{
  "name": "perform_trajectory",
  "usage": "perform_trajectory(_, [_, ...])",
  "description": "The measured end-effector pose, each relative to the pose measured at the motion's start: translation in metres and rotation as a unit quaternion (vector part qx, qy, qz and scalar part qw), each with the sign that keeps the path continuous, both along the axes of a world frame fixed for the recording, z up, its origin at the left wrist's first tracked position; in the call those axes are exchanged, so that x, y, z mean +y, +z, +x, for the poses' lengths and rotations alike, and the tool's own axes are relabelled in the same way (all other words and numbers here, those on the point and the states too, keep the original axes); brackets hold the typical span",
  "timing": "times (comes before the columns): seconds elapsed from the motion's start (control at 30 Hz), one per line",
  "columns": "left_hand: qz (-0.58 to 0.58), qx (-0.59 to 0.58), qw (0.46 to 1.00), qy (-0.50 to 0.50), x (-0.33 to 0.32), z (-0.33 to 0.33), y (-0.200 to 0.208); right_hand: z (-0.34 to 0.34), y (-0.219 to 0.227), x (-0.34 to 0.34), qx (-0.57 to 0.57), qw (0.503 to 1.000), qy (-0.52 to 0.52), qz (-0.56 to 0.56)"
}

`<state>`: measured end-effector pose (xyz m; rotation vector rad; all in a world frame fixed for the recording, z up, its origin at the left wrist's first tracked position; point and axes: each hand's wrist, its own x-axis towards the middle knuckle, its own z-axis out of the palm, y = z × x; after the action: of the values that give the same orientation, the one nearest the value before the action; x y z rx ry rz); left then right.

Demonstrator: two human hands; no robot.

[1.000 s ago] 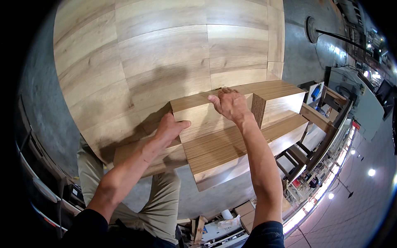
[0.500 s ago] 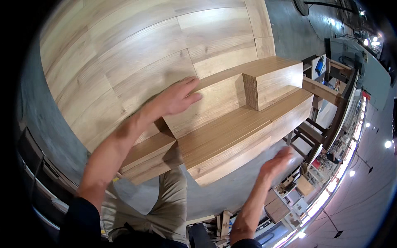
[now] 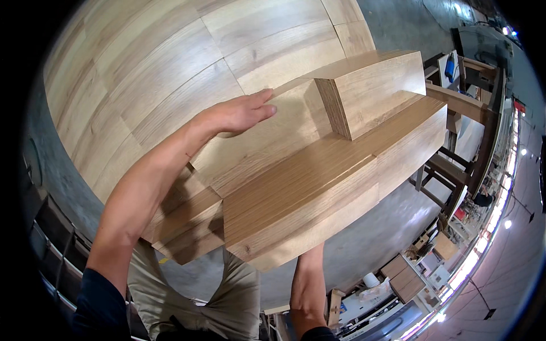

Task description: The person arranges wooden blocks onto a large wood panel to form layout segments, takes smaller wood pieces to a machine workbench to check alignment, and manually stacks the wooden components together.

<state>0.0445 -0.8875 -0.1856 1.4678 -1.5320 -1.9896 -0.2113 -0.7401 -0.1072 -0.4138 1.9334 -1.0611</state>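
My left hand (image 3: 245, 112) rests at the upper edge of a pale wood-grain board (image 3: 284, 122), its fingers stretched out and the thumb apart. In front of that board runs a long wood-grain beam (image 3: 318, 182) with a ridged top and a smooth front face. A thick wood-grain block (image 3: 381, 82) sits on the far right part, its layered end showing. Nearer my left forearm lies a shorter wood-grain piece (image 3: 190, 227), partly in shadow. My right forearm (image 3: 310, 284) reaches up under the beam's front; the hand itself is hidden behind it.
A broad wood-grain plank surface (image 3: 165, 51) spreads out beyond the pieces. Dark wooden frames and a bench (image 3: 483, 108) stand at the right. A grey floor (image 3: 364, 238) lies below, with a cluttered work area and cardboard boxes (image 3: 401, 277) farther off.
My right hand has moved left and in beneath the beam, out of sight. My left hand stays at the board's upper edge. The view has shifted slightly.
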Motion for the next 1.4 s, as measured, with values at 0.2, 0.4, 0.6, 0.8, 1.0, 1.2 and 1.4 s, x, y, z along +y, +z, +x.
perform_trajectory(0.2, [-0.235, -0.114, 0.963, 0.066, 0.01, -0.026, 0.048, -0.001, 0.043, -0.021, -0.028, 0.996, -0.07, -0.044])
perform_trajectory(0.4, [-0.222, 0.131, 0.966, 0.009, 0.023, -0.087, 0.124, -0.034, 0.063, -0.003, -0.257, 0.946, -0.045, -0.192])
perform_trajectory(0.6, [-0.216, 0.169, 0.961, 0.04, 0.029, -0.117, 0.115, -0.015, 0.079, -0.019, -0.207, 0.961, 0.002, -0.185])
perform_trajectory(0.8, [-0.241, 0.155, 0.953, 0.094, 0.035, -0.125, 0.111, -0.014, 0.075, -0.018, -0.21, 0.957, -0.016, -0.198])
perform_trajectory(1.0, [-0.234, 0.143, 0.956, 0.102, 0.035, -0.126, 0.113, -0.01, 0.076, -0.021, -0.191, 0.963, -0.011, -0.189])
perform_trajectory(1.2, [-0.213, 0.085, 0.964, 0.136, 0.017, -0.084, 0.108, -0.025, 0.055, -0.012, -0.216, 0.961, -0.075, -0.156])
perform_trajectory(1.4, [-0.038, 0.092, 0.987, 0.129, -0.039, -0.02, 0.049, -0.04, -0.044, -0.004, -0.217, 0.965, -0.145, -0.002])
